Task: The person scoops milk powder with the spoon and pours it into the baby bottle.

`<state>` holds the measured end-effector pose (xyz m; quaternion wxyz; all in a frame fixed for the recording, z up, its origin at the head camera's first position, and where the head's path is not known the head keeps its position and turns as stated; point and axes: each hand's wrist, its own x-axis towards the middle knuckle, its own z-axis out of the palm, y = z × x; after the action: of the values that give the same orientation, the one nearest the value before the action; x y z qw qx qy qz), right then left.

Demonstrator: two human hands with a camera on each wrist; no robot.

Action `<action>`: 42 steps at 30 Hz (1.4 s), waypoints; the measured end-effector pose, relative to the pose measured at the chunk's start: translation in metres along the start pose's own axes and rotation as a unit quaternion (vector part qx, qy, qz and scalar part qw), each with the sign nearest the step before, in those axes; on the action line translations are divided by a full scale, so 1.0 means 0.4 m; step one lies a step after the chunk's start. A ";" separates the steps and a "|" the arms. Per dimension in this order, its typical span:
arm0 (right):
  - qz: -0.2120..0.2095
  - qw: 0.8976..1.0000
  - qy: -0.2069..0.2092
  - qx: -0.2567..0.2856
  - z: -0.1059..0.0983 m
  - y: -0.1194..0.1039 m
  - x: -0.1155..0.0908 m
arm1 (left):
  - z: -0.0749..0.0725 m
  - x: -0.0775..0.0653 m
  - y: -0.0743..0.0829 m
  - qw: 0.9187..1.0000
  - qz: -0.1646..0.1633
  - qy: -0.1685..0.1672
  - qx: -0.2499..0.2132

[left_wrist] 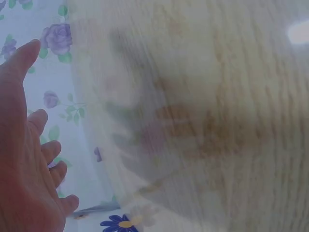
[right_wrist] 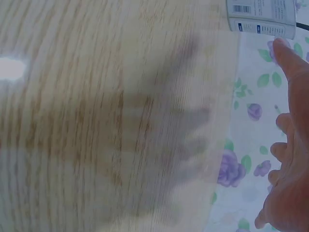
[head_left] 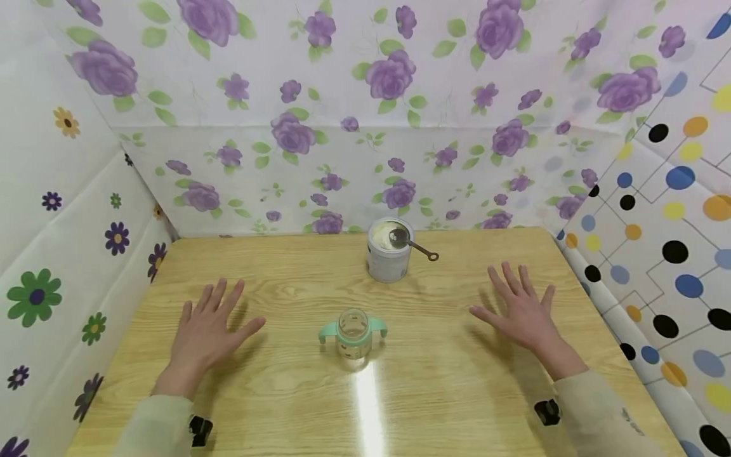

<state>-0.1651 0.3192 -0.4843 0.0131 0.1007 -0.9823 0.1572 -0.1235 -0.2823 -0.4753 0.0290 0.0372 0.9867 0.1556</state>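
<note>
My left hand point(head_left: 207, 336) is held over the left side of the table with fingers spread and nothing in it. On the right, my right hand point(head_left: 522, 314) is spread the same way, its shadow falling on the wood below. Between them stands a clear baby bottle point(head_left: 354, 343) with a mint-green collar, two side handles and an open top. Farther back is an open can point(head_left: 388, 263) of pale powder. A dark spoon point(head_left: 422, 249) lies across its rim, handle pointing right. The right wrist view shows the can's printed side point(right_wrist: 263, 19) beyond the thumb.
The wooden table point(head_left: 274, 406) carries a bright light reflection near its front. Flowered cloth point(head_left: 342, 152) hangs along the back edge, a daisy-patterned sheet point(head_left: 68, 266) is at the left, and a dotted sheet point(head_left: 651, 254) at the right. Small black wrist devices point(head_left: 201, 430) sit at both cuffs.
</note>
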 end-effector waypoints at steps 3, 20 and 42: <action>-0.004 1.000 0.008 -0.002 0.003 -0.008 0.008 | -0.002 0.010 0.014 1.000 0.004 -0.002 0.006; -0.037 0.999 0.022 -0.004 -0.021 -0.126 0.132 | -0.022 0.128 0.134 0.998 0.058 0.004 0.023; -0.042 0.997 0.008 0.064 -0.026 -0.215 0.208 | -0.024 0.310 0.336 0.988 0.147 -0.033 0.017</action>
<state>-0.2292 0.2262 -0.4434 0.0215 0.1410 -0.9649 0.2203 -0.2389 -0.1476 -0.4302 0.0376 0.1871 0.9716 0.1397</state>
